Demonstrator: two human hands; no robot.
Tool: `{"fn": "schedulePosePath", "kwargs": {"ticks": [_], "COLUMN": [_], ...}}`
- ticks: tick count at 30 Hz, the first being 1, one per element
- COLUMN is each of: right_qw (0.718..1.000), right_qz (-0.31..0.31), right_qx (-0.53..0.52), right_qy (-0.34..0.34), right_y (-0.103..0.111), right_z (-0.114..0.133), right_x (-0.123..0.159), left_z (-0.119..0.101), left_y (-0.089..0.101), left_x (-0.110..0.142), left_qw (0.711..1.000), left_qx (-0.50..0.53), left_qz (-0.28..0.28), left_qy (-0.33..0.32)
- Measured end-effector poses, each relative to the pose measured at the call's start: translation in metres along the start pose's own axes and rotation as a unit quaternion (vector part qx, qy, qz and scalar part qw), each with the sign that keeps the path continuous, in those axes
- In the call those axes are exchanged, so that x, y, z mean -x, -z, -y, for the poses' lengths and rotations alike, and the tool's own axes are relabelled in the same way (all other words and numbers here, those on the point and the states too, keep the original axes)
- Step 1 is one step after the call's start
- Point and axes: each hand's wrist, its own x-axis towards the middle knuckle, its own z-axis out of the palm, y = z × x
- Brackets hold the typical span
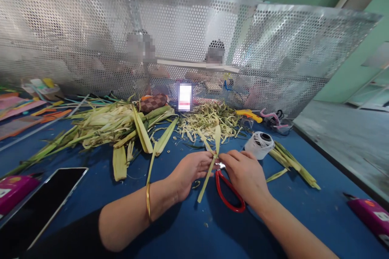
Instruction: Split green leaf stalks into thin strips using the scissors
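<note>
My left hand (189, 172), a gold bangle at its wrist, pinches pale green leaf strips (217, 139) near their crossing point. Opposite it, the fingertips of my right hand (245, 174) close on the same crossing; its fingers partly hide it. One strip end points up, another hangs down toward me. Red-handled scissors (238, 210) lie under and beside my right hand, their blades mostly covered. To the right of the hands are a spool of white thread (257, 147) and a small bundle of leaf strips (294, 166).
A large heap of leaves (103, 125) and a pile of shreds (209, 121) lie behind. A checked pouch (153, 103), yellow tool (249, 115), dark phone (48, 202) and purple pack (369, 214) are around. A perforated metal panel (182, 20) stands behind, people beyond it.
</note>
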Motion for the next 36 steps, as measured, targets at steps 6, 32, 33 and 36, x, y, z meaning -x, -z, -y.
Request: {"fn": "schedulePosePath", "kwargs": {"ticks": [6,32,33,36], "right_qw": [0.997,0.997,0.999,0.999], "right_qz": [-0.053,-0.038,-0.011,0.030], "right_qx": [-0.037,-0.030,-0.021,-0.037], "right_qy": [0.031,0.057,0.049,0.025], "right_y": [0.007,0.022,0.020,0.010], "right_z": [-0.011,0.005,0.006,0.012], "right_x": [-0.003,-0.007,-0.006,-0.002], "left_z": [-0.003,0.001,0.001,0.004], "left_y": [0.012,0.008,0.009,0.011], "left_x": [-0.008,-0.009,-0.010,-0.011], "left_qw": [0.995,0.994,0.994,0.993], "left_qx": [0.086,0.029,0.036,0.031], "left_qz": [0.008,-0.105,-0.105,-0.113], "left_qy": [0.052,0.020,0.015,-0.002]}}
